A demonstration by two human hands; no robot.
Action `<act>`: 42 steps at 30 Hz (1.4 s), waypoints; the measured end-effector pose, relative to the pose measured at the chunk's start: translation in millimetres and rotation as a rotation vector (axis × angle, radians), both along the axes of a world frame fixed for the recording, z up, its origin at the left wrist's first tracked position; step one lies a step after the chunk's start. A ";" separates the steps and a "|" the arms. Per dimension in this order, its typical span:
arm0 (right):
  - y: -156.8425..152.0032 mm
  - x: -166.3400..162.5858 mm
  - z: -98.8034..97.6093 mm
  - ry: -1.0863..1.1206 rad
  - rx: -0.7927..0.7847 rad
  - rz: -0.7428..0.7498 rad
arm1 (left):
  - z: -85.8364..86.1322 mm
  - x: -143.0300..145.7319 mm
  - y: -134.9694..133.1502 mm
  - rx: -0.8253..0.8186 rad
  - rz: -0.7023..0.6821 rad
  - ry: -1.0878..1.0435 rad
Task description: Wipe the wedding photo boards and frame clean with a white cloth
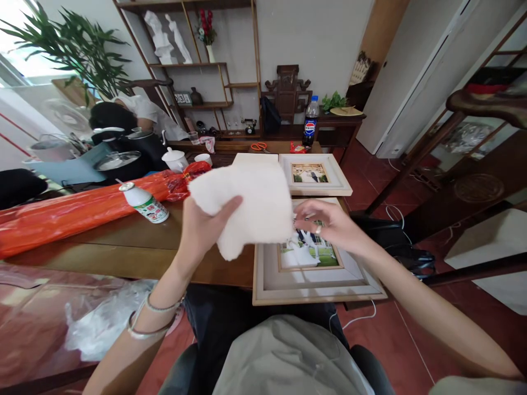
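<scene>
My left hand (201, 225) grips a white folded paper towel or soft cloth (261, 203), its thumb lying across the front. The sheet hangs in the air over the table, with one corner drooping below the thumb. At the sheet's right edge is my right hand (323, 222), fingers loosely bent and apart, a ring on one; whether the tips touch the edge is hard to see. Below lies a large pale picture frame (272, 282) holding a photo (317, 255), partly covered by the sheet and my right hand. Beyond it lies a smaller framed photo (310, 173).
On the table (173, 249) at left are a white bottle (144, 203) and a long red-wrapped bundle (82, 206). Farther back stand a white teapot (175, 160), orange scissors (259, 146) and a cola bottle (310, 123). Another person (142, 109) bends at the far left.
</scene>
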State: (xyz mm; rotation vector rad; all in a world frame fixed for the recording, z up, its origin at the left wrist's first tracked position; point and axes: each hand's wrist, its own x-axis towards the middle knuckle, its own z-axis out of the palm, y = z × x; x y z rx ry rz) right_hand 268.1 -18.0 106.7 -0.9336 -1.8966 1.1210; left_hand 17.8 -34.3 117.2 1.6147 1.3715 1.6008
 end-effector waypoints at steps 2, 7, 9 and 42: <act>0.7 23.4 -0.6 -0.132 0.175 -0.164 | 2.5 -11.5 -5.0 0.145 0.206 0.221; -3.9 96.7 -36.0 -0.540 0.319 -0.573 | -16.4 -19.8 -24.0 0.346 0.214 0.744; -12.3 108.8 -60.0 -0.515 0.202 -0.483 | -35.1 -9.0 -29.0 0.266 0.113 0.911; -22.1 66.1 -101.8 -0.264 0.249 -0.305 | -80.7 21.9 31.9 0.146 -0.094 1.367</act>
